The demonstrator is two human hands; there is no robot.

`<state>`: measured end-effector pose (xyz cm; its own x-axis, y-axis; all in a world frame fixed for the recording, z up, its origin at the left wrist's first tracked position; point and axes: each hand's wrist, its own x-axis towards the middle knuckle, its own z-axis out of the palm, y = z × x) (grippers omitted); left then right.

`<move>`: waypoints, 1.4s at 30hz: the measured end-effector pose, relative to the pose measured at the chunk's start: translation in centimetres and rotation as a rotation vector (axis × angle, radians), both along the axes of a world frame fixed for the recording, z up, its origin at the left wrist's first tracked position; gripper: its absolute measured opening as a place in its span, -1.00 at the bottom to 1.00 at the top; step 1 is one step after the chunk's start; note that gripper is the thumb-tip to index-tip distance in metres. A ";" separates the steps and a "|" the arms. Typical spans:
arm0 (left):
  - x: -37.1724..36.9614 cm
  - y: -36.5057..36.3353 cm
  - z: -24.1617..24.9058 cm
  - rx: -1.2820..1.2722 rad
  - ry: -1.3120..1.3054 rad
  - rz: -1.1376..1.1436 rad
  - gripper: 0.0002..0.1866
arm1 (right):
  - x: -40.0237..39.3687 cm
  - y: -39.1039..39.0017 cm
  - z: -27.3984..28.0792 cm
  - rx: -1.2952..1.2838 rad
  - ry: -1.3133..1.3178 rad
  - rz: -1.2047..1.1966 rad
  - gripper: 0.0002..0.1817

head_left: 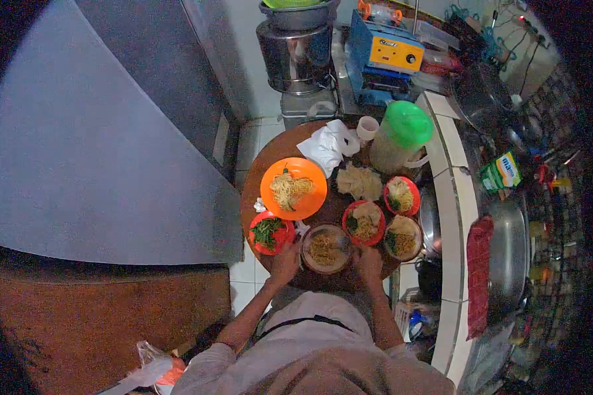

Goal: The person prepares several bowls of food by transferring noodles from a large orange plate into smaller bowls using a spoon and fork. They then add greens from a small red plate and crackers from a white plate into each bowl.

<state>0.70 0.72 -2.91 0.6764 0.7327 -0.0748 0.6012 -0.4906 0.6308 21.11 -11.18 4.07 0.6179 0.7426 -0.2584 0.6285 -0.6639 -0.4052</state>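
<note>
A pale-rimmed bowl of noodles sits near the round table's front edge, between my two hands. My left hand is at its left side, close to a red plate of chopped greens; its fingers are too small and dark to read. My right hand is at the bowl's right rim, fingers curled in. A greyish shape by those fingers, over the noodles, is too blurred to name. Beyond the bowl lies an orange plate of plain noodles. Filled bowls stand to the right, including a red bowl of noodles and greens.
A green-lidded pitcher, a white cup, a white plastic bag and pale wrapper-like pieces are at the table's back. A blue machine stands behind. A tiled counter edge borders the right.
</note>
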 end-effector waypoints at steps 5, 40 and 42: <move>0.8 -1.4 2.4 -0.007 0.136 -0.092 -0.64 | 0.0 -0.3 -2.4 -0.116 -0.003 0.033 -0.73; 3.4 -0.5 -2.4 -0.118 -0.005 -0.113 -0.75 | -1.6 -2.8 -6.1 0.075 -0.111 0.191 -0.72; 4.0 -0.2 -4.0 -0.023 0.098 -0.167 -0.74 | -1.3 -3.3 -7.2 0.086 -0.121 0.191 -0.72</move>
